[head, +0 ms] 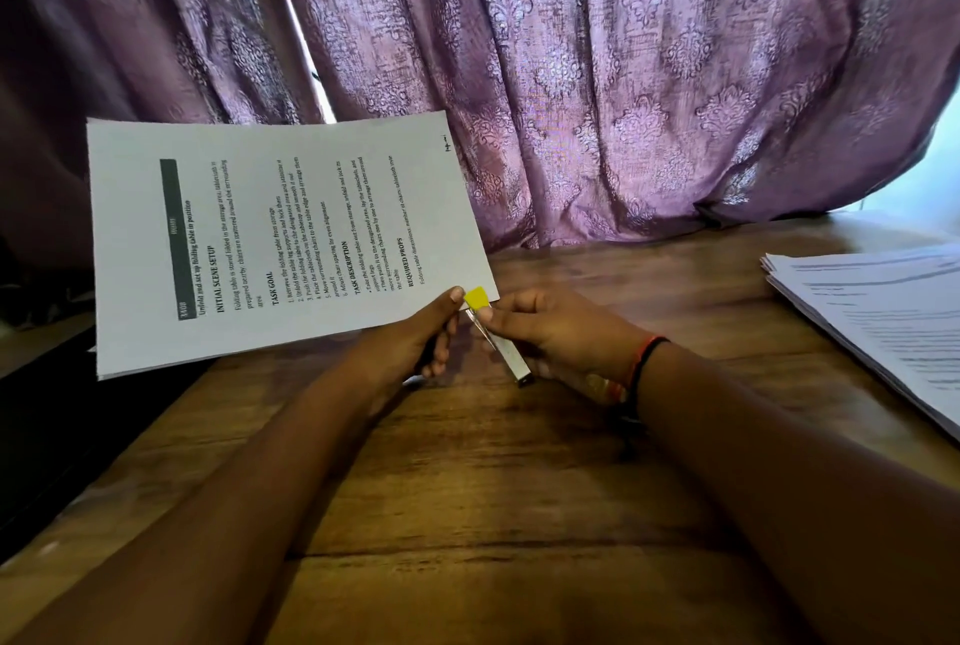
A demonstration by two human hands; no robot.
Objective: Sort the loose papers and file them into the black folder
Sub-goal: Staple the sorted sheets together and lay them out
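Note:
A thin set of printed white sheets (280,239) is held up above the wooden table (519,488), its text running sideways. My left hand (426,332) pinches the set at its lower right corner. A small yellow tab (476,298) sits at that same corner. My right hand (540,332) grips a slim silver-white tool (506,353) with a dark tip, its upper end meeting the yellow tab. A stack of loose printed papers (883,322) lies at the table's right edge. A black folder edge (47,436) shows at the left.
A purple patterned curtain (571,72) hangs close behind the table. Red and black bands circle my right wrist (641,363). Bare wood lies between my forearms and toward the near edge.

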